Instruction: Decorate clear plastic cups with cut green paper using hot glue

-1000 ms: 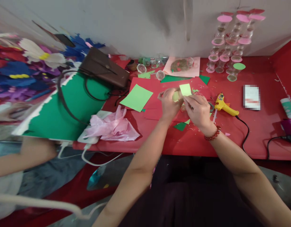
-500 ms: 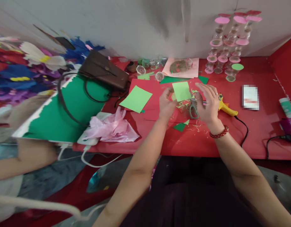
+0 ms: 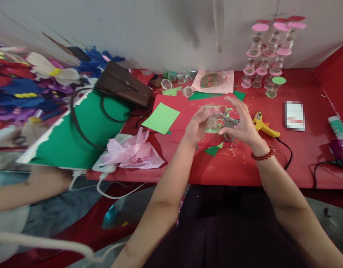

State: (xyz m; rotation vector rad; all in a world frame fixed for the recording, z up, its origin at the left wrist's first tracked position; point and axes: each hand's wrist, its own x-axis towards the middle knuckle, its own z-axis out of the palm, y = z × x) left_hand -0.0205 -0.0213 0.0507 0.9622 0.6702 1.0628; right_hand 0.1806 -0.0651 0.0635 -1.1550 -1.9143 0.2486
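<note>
A clear plastic hourglass-shaped piece [image 3: 213,123], with a light green tint at its lower end, is held upright by my left hand [image 3: 196,125]. The fingers of that hand are closed around its left side. Just to the right, my right hand [image 3: 242,124] is open, thumb and fingers spread apart, with nothing between them. A red bead bracelet circles its wrist. Grey scissors [image 3: 228,137] lie on the red table among paper scraps, partly covered by my right hand. A light green paper sheet [image 3: 161,118] lies left of my left hand on red paper [image 3: 171,100].
A yellow glue gun [image 3: 268,129] with a black cord lies right. Stacked clear pieces with pink discs [image 3: 262,70] stand at the back. A brown bag [image 3: 124,83], pink plastic bag [image 3: 135,150] and green board [image 3: 76,137] are left. Another person's arm [image 3: 34,186] shows at far left.
The light green paper square over the piece in my left hand no longer shows on top; the clear plastic is now visible. My right hand has turned, its thumb moving down and left.
</note>
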